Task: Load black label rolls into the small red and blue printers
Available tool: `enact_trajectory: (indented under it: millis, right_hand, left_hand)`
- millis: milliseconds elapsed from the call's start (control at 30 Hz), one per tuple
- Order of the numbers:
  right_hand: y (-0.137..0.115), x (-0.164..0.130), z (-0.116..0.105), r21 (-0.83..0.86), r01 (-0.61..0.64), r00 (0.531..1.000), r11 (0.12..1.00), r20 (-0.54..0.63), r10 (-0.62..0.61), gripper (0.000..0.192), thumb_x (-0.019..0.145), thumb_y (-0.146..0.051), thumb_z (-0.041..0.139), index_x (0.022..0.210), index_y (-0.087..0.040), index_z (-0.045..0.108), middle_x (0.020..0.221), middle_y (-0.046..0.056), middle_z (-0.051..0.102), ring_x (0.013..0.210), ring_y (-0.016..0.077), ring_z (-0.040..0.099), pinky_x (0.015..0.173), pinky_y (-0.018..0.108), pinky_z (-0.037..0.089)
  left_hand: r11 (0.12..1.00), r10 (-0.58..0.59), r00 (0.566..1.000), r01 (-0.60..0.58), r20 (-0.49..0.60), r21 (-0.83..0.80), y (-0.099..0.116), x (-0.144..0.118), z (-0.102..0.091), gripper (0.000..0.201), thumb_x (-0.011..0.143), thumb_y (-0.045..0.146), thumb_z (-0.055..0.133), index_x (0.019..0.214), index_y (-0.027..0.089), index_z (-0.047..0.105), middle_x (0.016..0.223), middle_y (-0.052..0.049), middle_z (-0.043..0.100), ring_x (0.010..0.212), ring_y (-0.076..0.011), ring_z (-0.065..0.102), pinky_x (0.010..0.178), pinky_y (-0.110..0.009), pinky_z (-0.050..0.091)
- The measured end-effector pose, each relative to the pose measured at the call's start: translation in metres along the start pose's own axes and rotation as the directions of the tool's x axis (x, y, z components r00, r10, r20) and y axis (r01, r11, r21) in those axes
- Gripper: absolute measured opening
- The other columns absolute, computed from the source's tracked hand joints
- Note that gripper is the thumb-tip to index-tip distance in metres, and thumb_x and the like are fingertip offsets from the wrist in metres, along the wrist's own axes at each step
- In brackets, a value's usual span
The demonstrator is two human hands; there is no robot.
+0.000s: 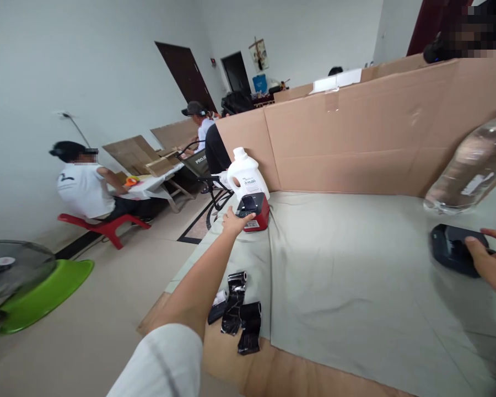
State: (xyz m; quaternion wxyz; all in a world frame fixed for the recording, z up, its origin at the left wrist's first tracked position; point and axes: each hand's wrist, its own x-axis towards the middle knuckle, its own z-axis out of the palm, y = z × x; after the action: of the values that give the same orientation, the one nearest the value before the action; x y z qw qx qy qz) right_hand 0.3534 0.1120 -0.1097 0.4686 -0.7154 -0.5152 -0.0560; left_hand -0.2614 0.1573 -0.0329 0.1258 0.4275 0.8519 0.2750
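Box [262, 215] red-sided and black-topped, device [453, 249] dark and round-cornered.

Makeshift workroom, cardboard partition [347, 146] along a cloth-covered table [334, 264], person [82, 190] seated at a second table [159, 181], fan [22, 259]

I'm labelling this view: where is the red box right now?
In the head view, the red box sits left of centre, directly in front of the white jug, with the left hand at its near side.
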Motion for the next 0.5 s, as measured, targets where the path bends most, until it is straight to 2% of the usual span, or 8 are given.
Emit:
enact_trajectory:
  millis: [100,167,233,300,367,433,500]
  right_hand:
    - [-0.021,-0.032,0.002,-0.063,0.277,0.96,0.959,0.071,-0.272,0.068,0.083,-0.073,0.037,0.095,-0.016,0.072,0.098,0.027,0.068,0.112,0.0357,0.059,0.083,0.054,0.035]
    - [-0.035,-0.052,0.005,-0.049,0.374,0.923,0.926,0.115,-0.366,0.057,0.084,-0.066,0.038,0.094,-0.019,0.069,0.101,0.021,0.069,0.108,0.0335,0.06,0.09,0.052,0.038]
    - [-0.048,-0.071,0.007,-0.011,0.417,0.896,0.909,0.174,-0.409,0.047,0.083,-0.058,0.041,0.095,-0.02,0.066,0.105,0.018,0.068,0.107,0.0322,0.06,0.094,0.051,0.04]
    - [-0.06,-0.089,0.007,0.052,0.399,0.888,0.916,0.23,-0.399,0.041,0.083,-0.053,0.044,0.097,-0.021,0.065,0.108,0.015,0.067,0.107,0.0308,0.059,0.096,0.049,0.041]
    - [-0.073,-0.105,0.008,0.13,0.314,0.891,0.94,0.303,-0.339,0.038,0.082,-0.051,0.047,0.1,-0.022,0.064,0.111,0.013,0.066,0.108,0.0296,0.059,0.095,0.047,0.044]
    - [-0.087,-0.118,0.013,0.218,0.164,0.886,0.962,0.397,-0.241,0.038,0.081,-0.049,0.05,0.106,-0.022,0.062,0.116,0.012,0.063,0.105,0.028,0.06,0.09,0.045,0.048]
    - [-0.104,-0.128,0.023,0.312,-0.01,0.86,0.95,0.488,-0.151,0.042,0.081,-0.05,0.053,0.112,-0.022,0.059,0.119,0.013,0.061,0.1,0.0268,0.062,0.085,0.044,0.052]
  left_hand:
    - [0.991,-0.05,0.998,0.046,0.032,0.128,0.023,0.005,0.014,0.124,0.052,0.073,0.073,0.15,0.026,0.013,0.157,-0.023,0.011,0.142,-0.0491,0.01,0.106,-0.064,0.021]
    - [0.978,-0.106,0.993,0.094,0.052,0.188,0.034,0.005,0.023,0.126,0.051,0.075,0.071,0.15,0.028,0.008,0.156,-0.023,0.012,0.141,-0.0497,0.012,0.105,-0.065,0.023]
    - [0.968,-0.151,0.987,0.137,0.05,0.211,0.041,0.006,0.029,0.125,0.054,0.072,0.071,0.15,0.026,0.006,0.152,-0.026,0.019,0.139,-0.0482,0.02,0.103,-0.061,0.027]
    - [0.968,-0.16,0.987,0.15,0.035,0.2,0.044,0.005,0.032,0.122,0.058,0.067,0.072,0.15,0.023,0.004,0.147,-0.027,0.027,0.135,-0.0458,0.028,0.101,-0.056,0.032]
    - [0.976,-0.141,0.99,0.139,-0.002,0.167,0.046,-0.001,0.032,0.119,0.059,0.063,0.072,0.15,0.023,0.006,0.142,-0.025,0.032,0.133,-0.0442,0.031,0.1,-0.052,0.034]
    - [0.984,-0.104,0.994,0.108,-0.034,0.142,0.05,-0.016,0.032,0.117,0.058,0.062,0.073,0.149,0.025,0.01,0.14,-0.023,0.035,0.131,-0.0437,0.033,0.1,-0.05,0.034]
    - [0.991,-0.018,0.999,0.022,-0.033,0.133,0.055,-0.041,0.031,0.115,0.058,0.06,0.074,0.149,0.025,0.014,0.137,-0.021,0.037,0.13,-0.0429,0.035,0.101,-0.049,0.033]
